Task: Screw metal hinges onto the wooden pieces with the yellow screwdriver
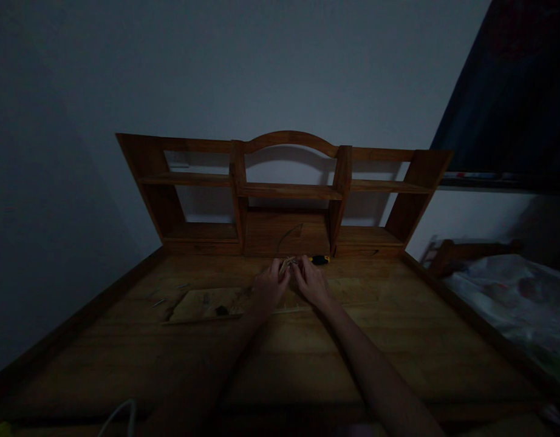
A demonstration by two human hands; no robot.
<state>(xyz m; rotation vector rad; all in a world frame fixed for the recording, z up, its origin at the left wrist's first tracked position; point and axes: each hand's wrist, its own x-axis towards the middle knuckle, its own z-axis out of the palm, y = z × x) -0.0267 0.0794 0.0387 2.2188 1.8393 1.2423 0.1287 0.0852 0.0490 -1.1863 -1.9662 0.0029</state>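
Observation:
Both my hands meet over the middle of the wooden desk (316,358), close to its shelf unit. My left hand (268,286) is closed on a small bundle of thin, pale pieces (286,264), too dim and small to name. My right hand (311,280) pinches at the right end of the same bundle, where something small and shiny shows between the fingers. Just beyond my right hand lies a tool with a black and yellow handle (320,260); its working end is hidden. A flat, light board or sheet (193,305) with dark spots lies under my hands.
A wooden shelf unit (289,192) rises along the desk's back edge, against the wall. Several thin metal bits (158,302) lie at the left. A white cable (120,413) loops at the front edge. Plastic-covered things (508,291) stand on the right, beyond the desk's raised side.

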